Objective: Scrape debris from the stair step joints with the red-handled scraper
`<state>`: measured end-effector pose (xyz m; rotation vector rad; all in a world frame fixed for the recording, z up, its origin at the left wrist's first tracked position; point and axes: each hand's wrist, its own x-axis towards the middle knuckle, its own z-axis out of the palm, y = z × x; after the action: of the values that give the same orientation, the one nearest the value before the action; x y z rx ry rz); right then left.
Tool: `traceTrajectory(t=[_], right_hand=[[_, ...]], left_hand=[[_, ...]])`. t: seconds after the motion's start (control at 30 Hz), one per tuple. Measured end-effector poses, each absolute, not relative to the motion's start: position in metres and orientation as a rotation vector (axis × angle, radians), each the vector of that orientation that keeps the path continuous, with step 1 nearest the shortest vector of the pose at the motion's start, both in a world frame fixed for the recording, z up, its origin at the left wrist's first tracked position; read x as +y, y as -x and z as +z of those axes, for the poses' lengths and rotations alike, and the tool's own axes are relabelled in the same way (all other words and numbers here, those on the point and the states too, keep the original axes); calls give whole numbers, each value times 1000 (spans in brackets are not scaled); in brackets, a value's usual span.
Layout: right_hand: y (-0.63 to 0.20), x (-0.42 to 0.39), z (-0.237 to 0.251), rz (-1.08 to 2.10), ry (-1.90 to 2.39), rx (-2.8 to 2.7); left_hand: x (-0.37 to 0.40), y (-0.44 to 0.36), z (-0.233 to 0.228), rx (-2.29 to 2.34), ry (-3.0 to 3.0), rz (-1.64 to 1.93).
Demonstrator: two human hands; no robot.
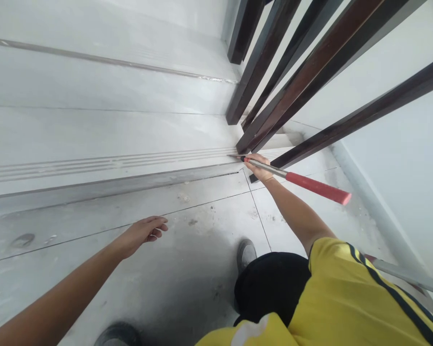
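The long metal-shafted tool with a red grip (296, 180) lies across the right hand (259, 167) at the grooved grey stair edge (111, 161), below the dark wooden balusters (270, 62). The left hand (143, 233) hangs over the grey tiled landing (187, 259), well left.

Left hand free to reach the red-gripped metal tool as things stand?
Probably yes. The left hand hovers open and empty over the grey floor tiles, with nothing between it and the red-gripped metal tool. The right hand already grips the tool's shaft beside the dark wooden balusters.
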<state>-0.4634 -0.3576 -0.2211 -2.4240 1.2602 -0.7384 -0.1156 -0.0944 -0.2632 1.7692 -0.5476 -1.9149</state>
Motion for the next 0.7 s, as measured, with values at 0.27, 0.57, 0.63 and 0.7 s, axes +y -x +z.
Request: traceTrajectory(t=[0.27, 0.57, 0.63, 0.7], right_hand=[[456, -352, -222, -754, 2451, 1291], [447, -345, -223, -706, 2447, 1364], [442, -341, -223, -692, 2446, 1374], [437, -338, -224, -674, 2471, 1311]], left_hand=[[-87, 112, -261, -565, -1781, -1870], [-91, 115, -256, -548, -1778, -1876], [-91, 114, -255, -553, -1748, -1895], [-90, 113, -256, -551, -1765, -1884]])
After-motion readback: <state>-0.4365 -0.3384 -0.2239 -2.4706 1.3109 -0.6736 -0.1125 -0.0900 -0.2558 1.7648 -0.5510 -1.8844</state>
